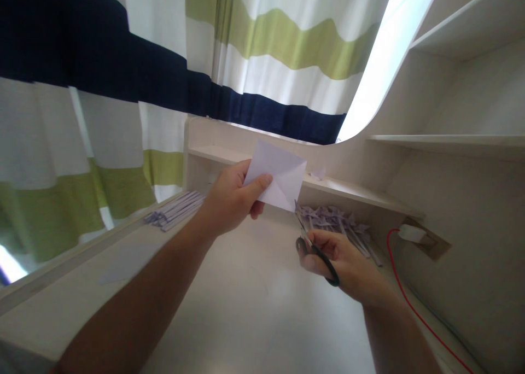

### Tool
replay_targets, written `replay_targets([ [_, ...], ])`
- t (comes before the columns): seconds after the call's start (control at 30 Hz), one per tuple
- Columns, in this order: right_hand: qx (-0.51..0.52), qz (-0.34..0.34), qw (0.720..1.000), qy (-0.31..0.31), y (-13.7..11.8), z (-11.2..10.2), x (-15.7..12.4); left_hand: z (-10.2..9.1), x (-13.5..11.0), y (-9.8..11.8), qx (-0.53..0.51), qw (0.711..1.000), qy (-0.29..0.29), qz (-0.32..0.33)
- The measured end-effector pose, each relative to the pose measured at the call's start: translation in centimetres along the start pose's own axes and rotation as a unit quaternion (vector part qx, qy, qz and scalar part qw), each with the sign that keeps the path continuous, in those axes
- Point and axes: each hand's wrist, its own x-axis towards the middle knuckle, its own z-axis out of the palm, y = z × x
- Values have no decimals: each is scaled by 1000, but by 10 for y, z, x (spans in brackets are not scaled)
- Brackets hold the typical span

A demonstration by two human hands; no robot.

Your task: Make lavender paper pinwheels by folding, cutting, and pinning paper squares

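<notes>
My left hand [240, 193] pinches a square sheet of white paper [283, 169] by its left side, thumb on top. Diagonal creases cross the paper, and it is held up above the desk. In my right hand [334, 256] is a pair of scissors [302, 226] with black handles, fingers through the loops. The blades point up at the paper's lower right corner, where the tips meet or overlap its edge. Whether they have cut into the paper I cannot tell.
Rolled paper sticks [174, 210] lie at the desk's left. Several paper pinwheels on sticks [336, 221] lie under the back shelf [344, 191]. A white sheet [127, 262] rests near my left forearm. A white plug [412, 233] with a red cable [404, 294] is at the right wall.
</notes>
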Motion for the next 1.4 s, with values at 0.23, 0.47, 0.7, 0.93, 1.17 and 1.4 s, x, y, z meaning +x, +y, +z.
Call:
replay_targets([
  [0.23, 13, -7, 1000, -5, -1, 1, -1, 3, 0, -5, 15, 1000, 22, 4],
  [0.47, 12, 2, 1000, -3, -1, 1, -1, 8, 0, -5, 4, 1000, 21, 15],
  [0.7, 18, -3, 1000, 0, 1, 0, 1, 7, -1, -5, 16, 1000, 3, -3],
  [0.93, 16, 3, 1000, 15, 1, 0, 1, 6, 4, -13, -27, 999, -14, -21],
  [1.17, 8, 6, 1000, 19, -1, -1, 0, 4, 3, -7, 39, 999, -25, -15],
  [1.4, -3, 12, 1000, 13, 3, -2, 1, 6, 3, -6, 70, 998, -5, -8],
])
